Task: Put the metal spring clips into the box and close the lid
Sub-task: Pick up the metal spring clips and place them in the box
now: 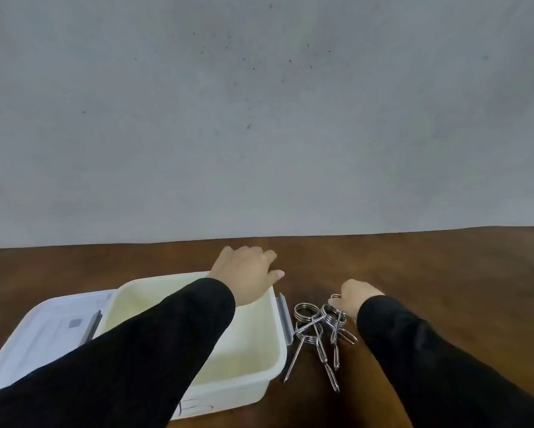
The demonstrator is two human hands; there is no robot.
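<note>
Wooden table point(414, 267): left hand point(247, 273) fingers loosely spread on box point(247, 359); right hand point(357, 296) fingers pinch spring clips point(321, 329).

So the box point(247, 359) sits on the table point(429, 273), open. Its lid point(43, 332) lies flat just left of it, touching. The clips point(321, 332) are in a heap just right of the box. My left hand point(247, 273) is over the box's far right corner, my right hand point(357, 296) on the heap's far side.
</note>
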